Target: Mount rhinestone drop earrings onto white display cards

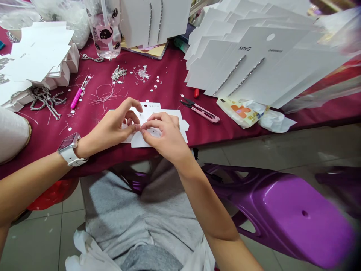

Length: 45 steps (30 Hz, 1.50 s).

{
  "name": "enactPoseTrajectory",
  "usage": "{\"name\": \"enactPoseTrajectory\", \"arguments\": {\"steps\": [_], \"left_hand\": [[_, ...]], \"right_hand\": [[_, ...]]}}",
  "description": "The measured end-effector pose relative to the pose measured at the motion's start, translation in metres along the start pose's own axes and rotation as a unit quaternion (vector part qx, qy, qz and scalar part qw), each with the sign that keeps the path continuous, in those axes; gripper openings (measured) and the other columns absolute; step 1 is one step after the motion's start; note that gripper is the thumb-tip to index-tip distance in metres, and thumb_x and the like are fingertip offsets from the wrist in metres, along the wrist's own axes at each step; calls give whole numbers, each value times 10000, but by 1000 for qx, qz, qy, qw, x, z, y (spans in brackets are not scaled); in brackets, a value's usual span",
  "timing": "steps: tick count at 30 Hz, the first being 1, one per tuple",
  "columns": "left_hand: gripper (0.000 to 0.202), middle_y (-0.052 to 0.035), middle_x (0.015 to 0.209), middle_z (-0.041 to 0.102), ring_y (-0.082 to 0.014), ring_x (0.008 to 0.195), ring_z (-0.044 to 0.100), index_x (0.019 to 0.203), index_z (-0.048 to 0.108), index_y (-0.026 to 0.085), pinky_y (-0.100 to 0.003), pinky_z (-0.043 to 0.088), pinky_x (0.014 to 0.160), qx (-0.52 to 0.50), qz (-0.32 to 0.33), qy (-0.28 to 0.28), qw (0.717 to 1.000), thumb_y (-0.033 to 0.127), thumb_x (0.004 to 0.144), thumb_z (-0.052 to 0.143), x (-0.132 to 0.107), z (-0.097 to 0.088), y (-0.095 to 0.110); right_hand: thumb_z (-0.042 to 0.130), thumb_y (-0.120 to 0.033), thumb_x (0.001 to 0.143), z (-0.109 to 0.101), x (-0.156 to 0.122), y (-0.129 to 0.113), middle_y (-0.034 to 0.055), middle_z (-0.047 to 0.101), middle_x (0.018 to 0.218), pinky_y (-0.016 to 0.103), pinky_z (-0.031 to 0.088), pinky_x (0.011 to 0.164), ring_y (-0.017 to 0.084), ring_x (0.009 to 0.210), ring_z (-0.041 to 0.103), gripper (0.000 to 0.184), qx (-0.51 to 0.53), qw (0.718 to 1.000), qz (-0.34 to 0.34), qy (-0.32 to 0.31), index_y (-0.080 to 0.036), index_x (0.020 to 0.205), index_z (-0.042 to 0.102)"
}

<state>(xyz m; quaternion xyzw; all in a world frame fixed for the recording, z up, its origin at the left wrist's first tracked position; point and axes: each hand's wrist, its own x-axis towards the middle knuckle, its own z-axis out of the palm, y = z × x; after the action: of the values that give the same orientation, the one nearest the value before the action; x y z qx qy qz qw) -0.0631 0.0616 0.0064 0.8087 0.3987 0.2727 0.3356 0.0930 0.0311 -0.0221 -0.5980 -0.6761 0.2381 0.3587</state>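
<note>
Both hands are bunched over a die-cut white card (pixel 150 108) lying near the edge of the burgundy-covered counter (pixel 169 90), with the left hand (pixel 113 126) and right hand (pixel 166 137) meeting in the middle of it. The left fingers (pixel 126 111) and right fingers (pixel 149 126) are drawn together, their tips close and pressed on the card's face (whether some tiny piece is pinched between them, the hands hide). That is the careful way to handle thin card: short, close pinches, with the sheet kept flat so it doesn't crease. A white watch (pixel 70 150) sits on the left wrist. The rest of the counter is crowded, with pink-handled thread snips (pixel 200 111) just to the right, a tangle of rhinestone chain (pixel 46 101) off to the left, and loose white paper dots (pixel 155 87) scattered above the card. Beyond those lies a fanned stack of printed MNG earring cards (pixel 254 64) — each one carrying two rhinestone strips.
</note>
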Motion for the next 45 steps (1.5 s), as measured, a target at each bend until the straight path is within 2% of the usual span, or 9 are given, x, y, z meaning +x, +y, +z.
{"name": "enactPoseTrajectory", "arguments": {"steps": [6,8,13,18,25,33,45], "left_hand": [[287,6,765,614,-83,646,560,992,464,169,-212,391,567,-7,-11,1,1000,129,729,573,1,0,0],[284,4,769,619,-84,652,561,990,463,163,-211,391,569,-9,-11,0,1000,128,729,569,1,0,-1],[264,5,756,628,-79,640,553,983,460,156,-204,385,552,-14,-17,-2,1000,136,736,552,1,0,-2],[259,14,737,630,-57,569,513,966,458,156,-192,376,523,-24,-26,5,999,163,732,567,2,0,-2],[276,20,724,609,-58,565,493,970,460,166,-201,375,537,-32,-31,8,999,158,721,577,3,0,-4],[308,28,714,582,-68,587,493,968,465,183,-213,381,554,-32,-26,8,999,141,692,595,2,-1,-6],[268,7,724,580,-84,637,525,953,490,165,-209,395,559,-33,-21,-2,999,153,702,583,1,-3,-5]], "right_hand": [[630,-235,683,2,2,2,31,551,955,450,374,897,238,1003,420,33,-28,1000,-4,-14,-251,698,655],[636,-250,684,3,1,1,38,549,960,445,377,884,241,998,417,14,-28,1000,-6,-3,-243,690,646],[628,-339,727,7,-1,0,46,561,949,432,372,842,247,974,414,116,-66,997,-23,21,-226,710,612],[586,-313,772,10,-6,-1,41,555,954,404,367,819,233,954,416,84,-112,991,-60,46,-229,773,591],[533,-260,805,8,-8,-1,36,575,958,378,357,809,221,932,436,77,-119,987,-91,64,-233,817,604],[523,-176,807,1,-11,-8,10,632,847,336,377,802,173,860,534,90,-95,989,-106,47,-206,750,586],[518,-214,823,-2,-11,-5,0,632,814,319,369,775,169,824,533,106,-94,987,-121,40,-208,729,566]]}}
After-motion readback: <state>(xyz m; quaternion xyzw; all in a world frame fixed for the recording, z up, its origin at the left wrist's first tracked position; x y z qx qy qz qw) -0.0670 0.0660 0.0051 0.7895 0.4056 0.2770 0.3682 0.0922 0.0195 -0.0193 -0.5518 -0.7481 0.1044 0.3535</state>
